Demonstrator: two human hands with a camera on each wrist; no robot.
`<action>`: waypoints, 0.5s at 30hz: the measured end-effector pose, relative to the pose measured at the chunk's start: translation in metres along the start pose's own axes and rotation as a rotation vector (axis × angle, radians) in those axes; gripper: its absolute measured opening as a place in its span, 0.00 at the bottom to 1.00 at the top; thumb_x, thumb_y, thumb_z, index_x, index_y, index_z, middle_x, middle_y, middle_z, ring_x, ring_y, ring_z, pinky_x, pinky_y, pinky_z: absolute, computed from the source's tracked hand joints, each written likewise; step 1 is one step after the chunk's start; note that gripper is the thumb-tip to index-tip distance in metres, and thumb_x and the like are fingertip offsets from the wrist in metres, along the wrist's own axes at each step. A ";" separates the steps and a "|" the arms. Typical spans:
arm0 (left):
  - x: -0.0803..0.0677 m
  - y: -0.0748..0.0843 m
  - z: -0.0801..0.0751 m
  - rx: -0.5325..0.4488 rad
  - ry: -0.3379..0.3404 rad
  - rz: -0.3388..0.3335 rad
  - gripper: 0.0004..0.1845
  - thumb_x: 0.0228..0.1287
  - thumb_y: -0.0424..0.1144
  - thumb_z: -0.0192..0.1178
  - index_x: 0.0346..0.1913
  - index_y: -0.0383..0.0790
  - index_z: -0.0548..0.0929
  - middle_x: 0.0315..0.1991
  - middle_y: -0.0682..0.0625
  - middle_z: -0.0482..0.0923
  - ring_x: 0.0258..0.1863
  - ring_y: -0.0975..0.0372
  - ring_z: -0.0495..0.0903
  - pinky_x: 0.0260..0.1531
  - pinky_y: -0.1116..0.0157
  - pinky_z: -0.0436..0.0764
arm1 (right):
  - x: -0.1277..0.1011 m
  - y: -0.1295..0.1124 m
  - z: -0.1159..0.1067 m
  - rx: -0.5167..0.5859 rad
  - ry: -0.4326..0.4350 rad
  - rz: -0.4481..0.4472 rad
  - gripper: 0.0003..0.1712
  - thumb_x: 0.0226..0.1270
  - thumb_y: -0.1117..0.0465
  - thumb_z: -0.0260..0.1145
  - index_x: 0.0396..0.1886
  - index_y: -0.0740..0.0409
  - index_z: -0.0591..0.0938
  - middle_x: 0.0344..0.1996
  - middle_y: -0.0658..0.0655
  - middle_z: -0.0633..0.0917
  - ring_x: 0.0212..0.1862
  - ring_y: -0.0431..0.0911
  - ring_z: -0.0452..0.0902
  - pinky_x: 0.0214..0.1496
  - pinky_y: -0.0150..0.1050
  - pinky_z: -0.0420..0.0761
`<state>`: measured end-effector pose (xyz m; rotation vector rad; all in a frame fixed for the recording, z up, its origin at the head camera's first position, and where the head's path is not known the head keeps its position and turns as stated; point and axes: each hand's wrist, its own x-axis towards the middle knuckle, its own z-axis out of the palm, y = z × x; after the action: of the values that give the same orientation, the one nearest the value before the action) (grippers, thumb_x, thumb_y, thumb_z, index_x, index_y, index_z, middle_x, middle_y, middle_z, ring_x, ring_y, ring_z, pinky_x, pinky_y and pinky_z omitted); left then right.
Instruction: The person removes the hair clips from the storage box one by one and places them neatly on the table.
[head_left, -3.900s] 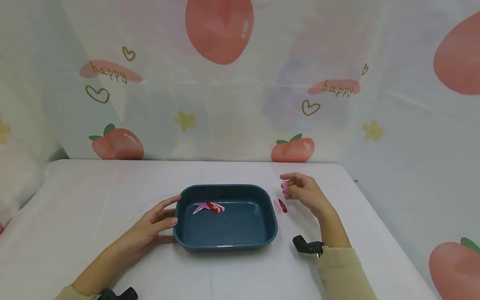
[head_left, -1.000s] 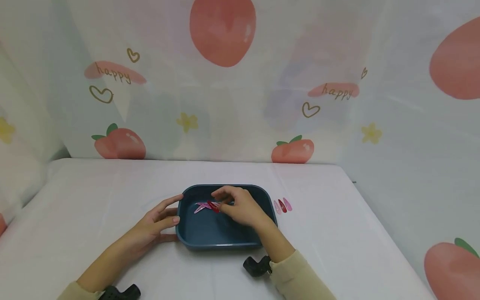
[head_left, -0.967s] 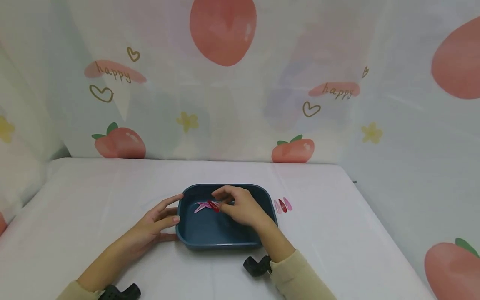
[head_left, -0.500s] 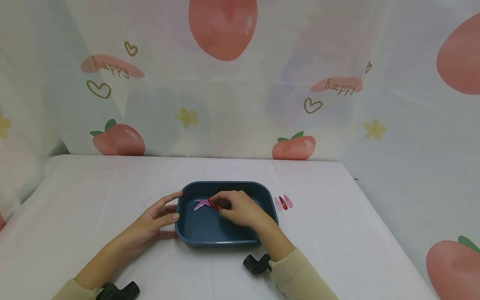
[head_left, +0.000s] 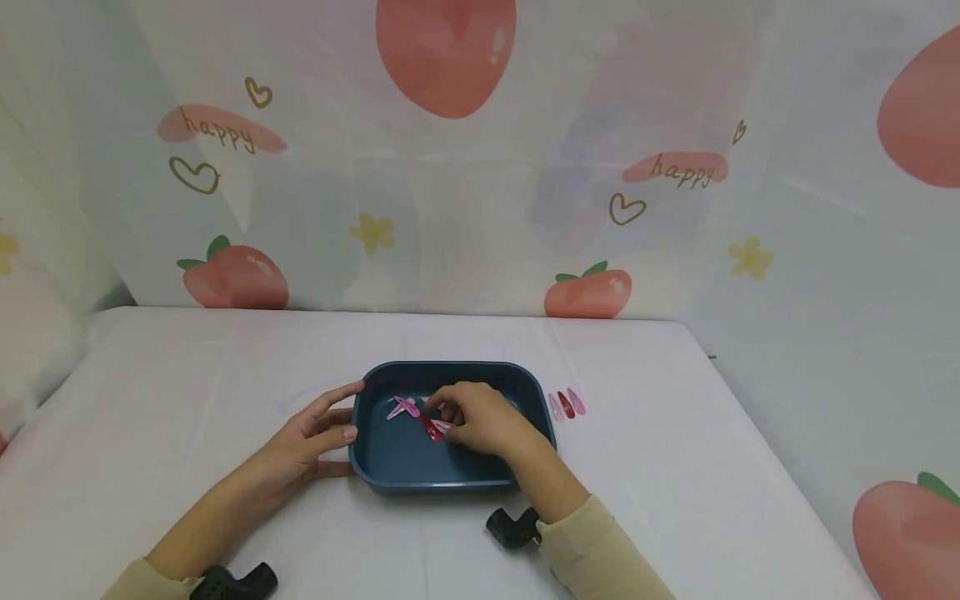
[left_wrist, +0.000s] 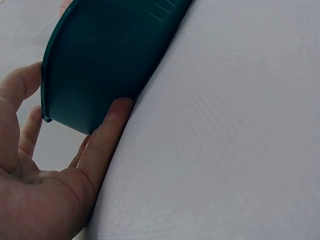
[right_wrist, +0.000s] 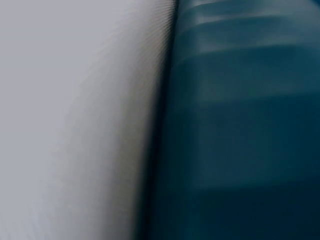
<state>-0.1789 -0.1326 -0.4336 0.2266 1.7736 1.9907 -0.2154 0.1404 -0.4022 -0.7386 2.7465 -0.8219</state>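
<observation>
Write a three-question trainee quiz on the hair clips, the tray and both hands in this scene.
1. True or false: the left hand rests against the outer wall of the dark teal rectangular plastic tray.
2. How many small snap hair clips lie in a row on the white table cloth just right of the tray? A) one B) three C) five
3. Fill in: the right hand is inside the tray, pinching a dark ____ snap hair clip.

Key
1. True; the left wrist view shows the fingers on the wall.
2. B: the three-clip row.
3. red; two pink snap clips lie on the tray floor beside it.
</observation>
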 end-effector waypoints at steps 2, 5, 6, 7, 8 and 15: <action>0.000 0.000 0.000 -0.003 0.000 -0.002 0.30 0.66 0.36 0.54 0.67 0.60 0.59 0.64 0.41 0.56 0.60 0.44 0.63 0.45 0.46 0.76 | 0.000 0.000 0.000 -0.002 0.002 0.007 0.20 0.51 0.67 0.70 0.45 0.49 0.82 0.29 0.47 0.79 0.29 0.37 0.73 0.31 0.29 0.75; 0.001 0.000 0.000 -0.008 -0.005 -0.003 0.30 0.66 0.36 0.54 0.68 0.60 0.59 0.65 0.41 0.55 0.60 0.44 0.63 0.45 0.46 0.76 | -0.001 -0.001 -0.001 -0.006 -0.002 0.032 0.19 0.51 0.67 0.69 0.45 0.48 0.82 0.28 0.47 0.79 0.28 0.38 0.72 0.28 0.30 0.75; 0.001 0.000 -0.001 -0.008 -0.005 -0.004 0.30 0.66 0.36 0.54 0.67 0.60 0.59 0.65 0.42 0.55 0.60 0.44 0.63 0.45 0.46 0.76 | -0.001 -0.001 -0.001 -0.011 -0.001 0.040 0.19 0.52 0.66 0.69 0.45 0.48 0.82 0.27 0.46 0.78 0.27 0.38 0.72 0.28 0.30 0.74; 0.001 -0.001 -0.001 -0.010 -0.005 -0.004 0.30 0.66 0.36 0.54 0.67 0.61 0.59 0.65 0.42 0.55 0.60 0.44 0.63 0.45 0.46 0.76 | -0.001 -0.001 -0.001 -0.016 0.003 0.049 0.18 0.52 0.66 0.68 0.45 0.48 0.82 0.26 0.46 0.78 0.27 0.39 0.72 0.27 0.30 0.74; 0.001 -0.001 -0.001 -0.013 -0.006 -0.003 0.30 0.66 0.36 0.54 0.67 0.61 0.59 0.65 0.42 0.55 0.60 0.44 0.63 0.45 0.46 0.76 | -0.002 -0.002 -0.002 -0.024 0.009 0.057 0.17 0.53 0.66 0.68 0.44 0.48 0.83 0.25 0.45 0.78 0.27 0.39 0.72 0.26 0.31 0.74; 0.002 -0.002 -0.002 -0.012 0.003 0.002 0.30 0.66 0.36 0.54 0.67 0.62 0.60 0.65 0.42 0.55 0.60 0.44 0.64 0.44 0.46 0.76 | 0.000 -0.001 -0.001 0.012 0.050 0.092 0.15 0.58 0.64 0.63 0.46 0.49 0.82 0.22 0.44 0.77 0.21 0.39 0.73 0.22 0.32 0.75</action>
<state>-0.1813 -0.1334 -0.4364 0.2211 1.7639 2.0030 -0.2153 0.1406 -0.4005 -0.5926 2.7930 -0.8471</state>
